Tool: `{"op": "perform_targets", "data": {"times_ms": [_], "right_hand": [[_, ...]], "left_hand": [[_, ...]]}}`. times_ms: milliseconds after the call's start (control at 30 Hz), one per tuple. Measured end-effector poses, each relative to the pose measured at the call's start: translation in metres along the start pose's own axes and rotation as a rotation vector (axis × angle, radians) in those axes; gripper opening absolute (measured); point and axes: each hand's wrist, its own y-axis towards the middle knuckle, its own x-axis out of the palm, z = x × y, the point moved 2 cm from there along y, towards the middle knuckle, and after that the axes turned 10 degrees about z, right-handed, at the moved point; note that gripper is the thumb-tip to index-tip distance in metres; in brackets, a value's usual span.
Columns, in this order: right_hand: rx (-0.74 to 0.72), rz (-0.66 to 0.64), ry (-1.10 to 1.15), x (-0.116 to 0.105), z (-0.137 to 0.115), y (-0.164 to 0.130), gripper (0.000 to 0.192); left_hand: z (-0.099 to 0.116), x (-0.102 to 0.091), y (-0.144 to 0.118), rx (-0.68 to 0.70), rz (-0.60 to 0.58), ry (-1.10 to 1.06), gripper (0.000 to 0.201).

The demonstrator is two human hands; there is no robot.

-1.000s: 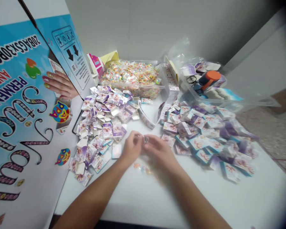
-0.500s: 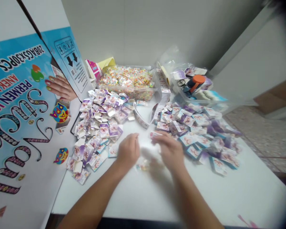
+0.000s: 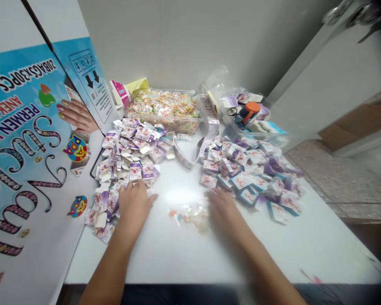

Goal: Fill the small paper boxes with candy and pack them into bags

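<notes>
My left hand (image 3: pixel 134 206) reaches onto the left pile of small purple-and-white boxes (image 3: pixel 135 171). Its thumb is stretched out to the side, and its fingertips touch the nearer boxes. My right hand (image 3: pixel 225 209), smeared by motion, is low over the table beside the near edge of the right pile of small boxes (image 3: pixel 241 181). Its fingers do not show clearly. Between the hands, several small clear packets with colourful bits (image 3: pixel 190 217) lie on the white table (image 3: pixel 174 258).
At the back, a clear plastic tub (image 3: pixel 168 120) is full of colourful packets. To its right, another bin (image 3: pixel 257 134) holds an orange-capped bottle (image 3: pixel 250 111) and scissors (image 3: pixel 232 112). A curled printed strip (image 3: pixel 184 159) lies mid-table. A large printed carton (image 3: pixel 34 169) stands along the left.
My hands have parted from the middle. My left hand has moved left onto the pile of boxes; my right hand has shifted slightly down and left. The view has tilted slightly.
</notes>
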Motion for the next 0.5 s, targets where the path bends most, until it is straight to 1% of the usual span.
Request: {"op": "perform_targets", "data": {"times_ms": [133, 233, 300, 367, 400, 500], "right_hand": [[-0.027, -0.065, -0.085, 0.003, -0.004, 0.011, 0.027], [-0.017, -0.053, -0.090, 0.003, -0.004, 0.013, 0.021], [0.007, -0.049, -0.087, 0.004, -0.003, 0.011, 0.018], [0.017, -0.047, -0.076, 0.006, -0.001, 0.009, 0.018], [0.014, -0.043, -0.063, 0.006, 0.000, 0.009, 0.019], [0.003, -0.012, -0.015, 0.008, 0.000, 0.009, 0.017]], "left_hand": [[0.003, 0.009, -0.003, 0.008, 0.013, -0.020, 0.027], [0.008, 0.006, -0.001, -0.006, 0.090, -0.118, 0.027], [0.014, 0.000, 0.002, -0.033, 0.171, -0.258, 0.034], [0.022, -0.006, 0.008, -0.053, 0.236, -0.437, 0.047], [0.026, -0.007, 0.012, -0.065, 0.252, -0.537, 0.055], [0.040, -0.001, 0.025, -0.078, 0.268, -0.787, 0.063]]}}
